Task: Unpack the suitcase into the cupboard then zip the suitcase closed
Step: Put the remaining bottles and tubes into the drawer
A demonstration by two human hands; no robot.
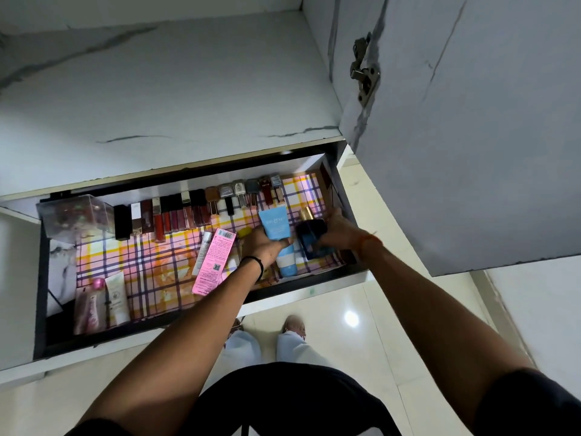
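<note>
Reaching into the open drawer [42,278] of the cupboard [176,89], the person has both hands at its right end. The left hand [262,247] grips a light blue tube [274,223] by its lower part, fingers curled round it, so the tube stands tilted with its long axis running from the front edge towards the back. The right hand [338,229] holds a dark blue bottle [309,239] with a gold cap, fingers wrapped over its top and far side. Tube and bottle sit just beside each other, with the bottle nearer the drawer's right wall. A second blue-and-white tube [287,262] lies flat under them on the checked liner [151,262], pointing at the front edge.

The free liner lies to the left of both hands, between them and the pink box [215,261], so the left hand is the nearer one to that gap.

The light blue tube carries pale lettering that looks like "Dot & Key", though it is blurred. The pink box shows a barcode and a square code, its small print unreadable. A row of lipsticks [195,209] stands along the back edge. The suitcase is not in view.
</note>
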